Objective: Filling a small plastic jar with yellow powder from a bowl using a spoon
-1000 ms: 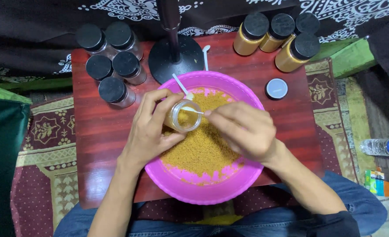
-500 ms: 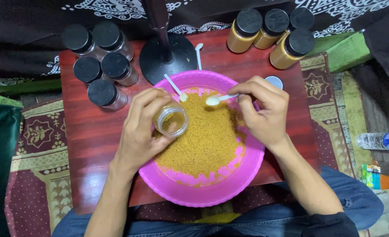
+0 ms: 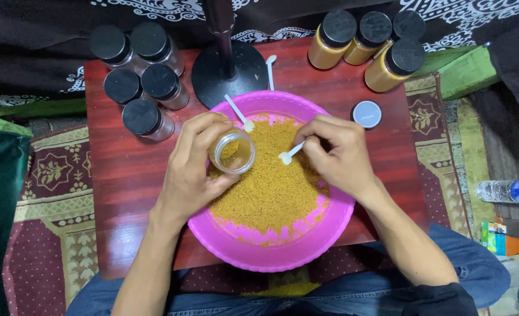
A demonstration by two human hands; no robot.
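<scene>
A pink bowl [image 3: 271,257] full of yellow-brown powder [image 3: 271,187] sits on a small red table [image 3: 119,175]. My left hand [image 3: 192,169] holds a small clear jar [image 3: 232,152], tilted over the bowl and partly filled with powder. My right hand [image 3: 335,152] pinches a small white spoon [image 3: 289,154], its scoop resting on the powder just right of the jar. A second white spoon [image 3: 238,112] lies on the bowl's far rim.
Several empty black-capped jars [image 3: 139,82] stand at the table's back left, several filled ones [image 3: 376,47] at the back right. A loose lid [image 3: 366,113], a third spoon [image 3: 270,67], a black stand base [image 3: 227,70]; a water bottle [image 3: 508,191] on the floor right.
My right hand has brought the spoon from the jar's mouth out over the bowl's far side, then down into the powder beside the jar. The left hand keeps the jar.
</scene>
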